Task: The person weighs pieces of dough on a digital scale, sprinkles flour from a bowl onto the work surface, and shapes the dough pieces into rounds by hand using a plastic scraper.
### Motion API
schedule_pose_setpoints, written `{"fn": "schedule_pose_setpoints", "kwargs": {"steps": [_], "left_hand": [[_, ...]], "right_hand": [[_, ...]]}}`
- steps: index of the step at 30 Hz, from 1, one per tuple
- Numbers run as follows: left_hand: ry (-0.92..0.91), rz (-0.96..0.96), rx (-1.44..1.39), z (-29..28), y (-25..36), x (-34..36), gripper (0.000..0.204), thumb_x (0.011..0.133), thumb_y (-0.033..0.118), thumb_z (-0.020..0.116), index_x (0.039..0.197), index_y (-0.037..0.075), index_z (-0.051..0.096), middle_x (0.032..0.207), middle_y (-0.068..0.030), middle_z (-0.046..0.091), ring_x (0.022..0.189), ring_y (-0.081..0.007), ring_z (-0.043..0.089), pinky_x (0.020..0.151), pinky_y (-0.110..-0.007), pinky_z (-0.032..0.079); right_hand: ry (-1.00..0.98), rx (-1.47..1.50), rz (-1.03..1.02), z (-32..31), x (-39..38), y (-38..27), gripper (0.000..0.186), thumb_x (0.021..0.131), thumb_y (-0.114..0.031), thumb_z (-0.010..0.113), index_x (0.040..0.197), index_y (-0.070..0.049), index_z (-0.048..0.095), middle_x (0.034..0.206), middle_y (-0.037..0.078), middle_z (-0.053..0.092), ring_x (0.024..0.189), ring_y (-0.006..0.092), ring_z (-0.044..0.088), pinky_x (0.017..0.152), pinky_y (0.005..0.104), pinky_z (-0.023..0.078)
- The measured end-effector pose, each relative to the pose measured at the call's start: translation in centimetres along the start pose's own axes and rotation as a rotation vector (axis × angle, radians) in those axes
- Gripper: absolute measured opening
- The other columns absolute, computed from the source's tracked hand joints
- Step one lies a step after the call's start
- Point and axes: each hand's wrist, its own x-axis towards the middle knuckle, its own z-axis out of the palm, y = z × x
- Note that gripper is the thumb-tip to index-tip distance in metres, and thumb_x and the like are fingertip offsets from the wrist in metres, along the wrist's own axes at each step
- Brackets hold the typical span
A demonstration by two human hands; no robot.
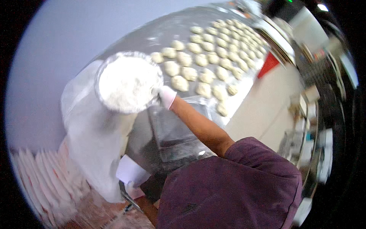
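Observation:
A round metal bowl (100,95), heaped with white flour (129,82), is tilted beside the far table. My right hand (167,96), in a pale glove, is closed on its right rim. Lower down, my left hand (133,190), also gloved, is closed at the bottom edge of a flat white dough scraper (132,171). A thin dark metal bar (127,202) runs close by this hand; I cannot tell whether it touches it. Right of the bowl, many pale dough balls (189,73) lie in rows on the dark table (143,38). The picture is smeared by motion.
A large whitish sack (93,141) stands under the bowl. Stacked white bags (45,179) line the lower left, by floury reddish floor (95,213). A clear plastic sheet (179,129) hangs at the near table edge. A red object (269,65) and cluttered shelves (310,126) are at right.

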Motion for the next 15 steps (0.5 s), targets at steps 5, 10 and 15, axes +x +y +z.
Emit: {"fn": "schedule_pose_setpoints", "kwargs": {"steps": [5, 10, 15], "left_hand": [[-0.280, -0.054, 0.058, 4.5, 1.2, 4.3, 0.050, 0.075, 0.008, 0.054, 0.122, -0.007, 0.053, 0.112, -0.0133, 0.061, 0.107, -0.0272, 0.059, 0.090, -0.037, 0.048], [-0.362, 0.060, 0.094, 15.1, 6.2, 6.3, 0.049, 0.077, 0.011, 0.056, 0.124, -0.005, 0.053, 0.111, -0.0129, 0.061, 0.106, -0.0269, 0.059, 0.088, -0.036, 0.049], [-0.510, 0.046, 0.086, 26.7, 0.0, -2.7, 0.048, 0.080, 0.014, 0.058, 0.125, -0.003, 0.052, 0.110, -0.0126, 0.061, 0.105, -0.0266, 0.059, 0.085, -0.036, 0.050]], "right_hand": [[0.139, -0.593, -0.728, -20.0, -3.7, 1.8, 0.017, 0.069, 0.003, 0.055, 0.084, 0.000, 0.062, 0.076, 0.007, 0.062, 0.070, 0.0176, 0.061, 0.061, 0.0308, 0.051], [0.238, -1.273, -0.871, -22.6, -19.6, -4.3, 0.014, 0.065, -0.005, 0.067, 0.073, -0.008, 0.056, 0.068, 0.013, 0.056, 0.067, 0.0327, 0.059, 0.059, 0.0407, 0.045], [0.606, -1.411, -0.659, -38.9, -33.2, 4.5, 0.008, 0.068, -0.002, 0.065, 0.073, -0.008, 0.062, 0.074, 0.014, 0.062, 0.067, 0.0307, 0.061, 0.059, 0.0345, 0.049]]}}
